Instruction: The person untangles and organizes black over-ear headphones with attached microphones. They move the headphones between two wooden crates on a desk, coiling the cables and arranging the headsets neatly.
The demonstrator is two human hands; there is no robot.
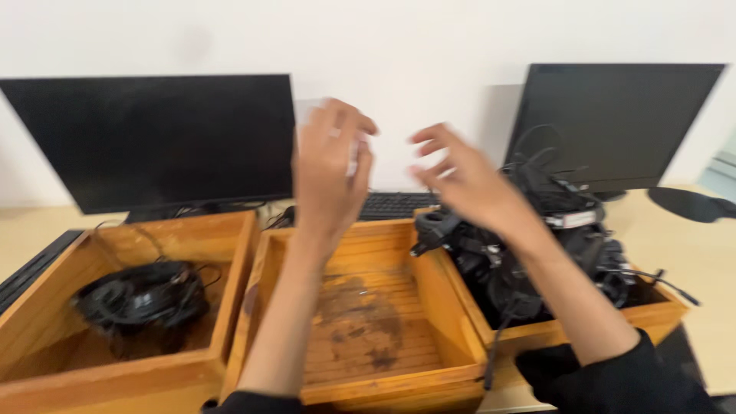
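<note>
My left hand point(330, 172) is raised above the middle wooden box point(429, 287), its back towards me and its fingers curled. A small pale, blurred piece point(308, 111) shows behind the fingers, apparently held. My right hand point(468, 184) hovers beside it with fingers spread and nothing in it, just over the heap of black cables and gear point(529, 253) that fills the right wooden box point(652, 310). The middle box holds nothing and has dark stains on its slatted bottom. The left wooden box point(230, 284) holds a coil of black cable point(142, 299).
Two dark monitors stand at the back, one on the left point(153, 142) and one on the right point(613, 123). A black keyboard point(395, 205) lies behind the boxes, another point(34, 264) at the far left edge. A black monitor base point(690, 203) sits at right.
</note>
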